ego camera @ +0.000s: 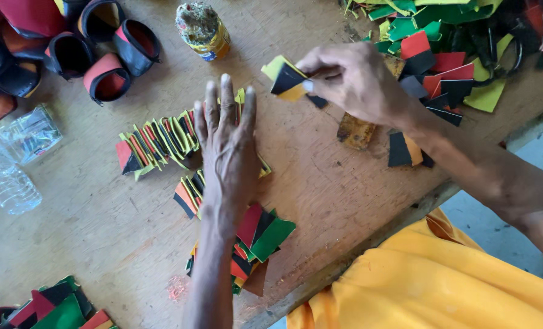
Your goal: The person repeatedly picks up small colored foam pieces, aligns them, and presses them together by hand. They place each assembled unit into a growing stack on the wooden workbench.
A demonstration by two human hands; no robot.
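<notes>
My left hand [227, 143] lies flat, fingers spread, on a fanned row of small red, green, yellow and black patches [155, 143] on the wooden table [320, 176]. More of these patches [262, 234] lie stacked under and beside my wrist. My right hand [356, 76] pinches a yellow, green and black patch [286, 79] just above the table, to the right of my left fingertips. A loose heap of cut coloured pieces [448, 42] sits beyond my right hand at the far right.
Round red and black pouches [107, 76] crowd the top left. A small dirty glue jar [202, 29] stands at the top middle. Crumpled clear plastic bottles [15, 158] lie at the left. Another patch pile [52, 307] is at the bottom left. The table edge runs diagonally at the lower right.
</notes>
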